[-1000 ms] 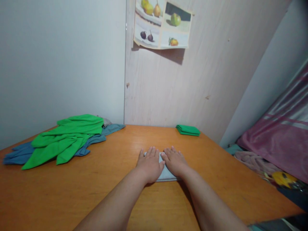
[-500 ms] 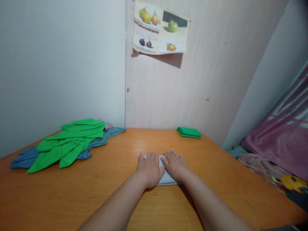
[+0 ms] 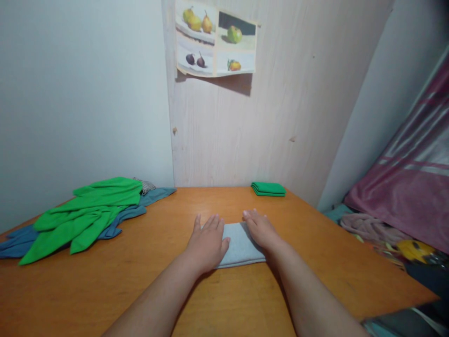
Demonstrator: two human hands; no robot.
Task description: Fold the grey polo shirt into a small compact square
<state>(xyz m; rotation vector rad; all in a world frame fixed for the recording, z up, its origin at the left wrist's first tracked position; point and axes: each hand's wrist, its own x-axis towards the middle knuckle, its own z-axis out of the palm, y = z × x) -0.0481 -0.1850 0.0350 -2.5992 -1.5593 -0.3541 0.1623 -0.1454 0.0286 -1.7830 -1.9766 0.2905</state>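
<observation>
A folded light grey cloth [image 3: 240,245] lies flat on the wooden table [image 3: 231,309] in front of me. My left hand [image 3: 208,243] rests palm down over its left side, fingers stretched out and thumb apart. On the right side of the cloth lies my right hand [image 3: 260,229], also flat, with its fingers pointing away from me. The middle of the cloth shows between the hands; both side edges are partly covered by them.
A loose heap of bright green cloth [image 3: 94,206] and blue cloth [image 3: 128,216] lies at the table's left. At the back right sits a folded green cloth [image 3: 268,189]. Beyond the right edge are a pink curtain [image 3: 407,196] and a yellow item [image 3: 416,251].
My hands have spread apart across the grey cloth, baring more of its middle. The whole view has turned slightly to the right.
</observation>
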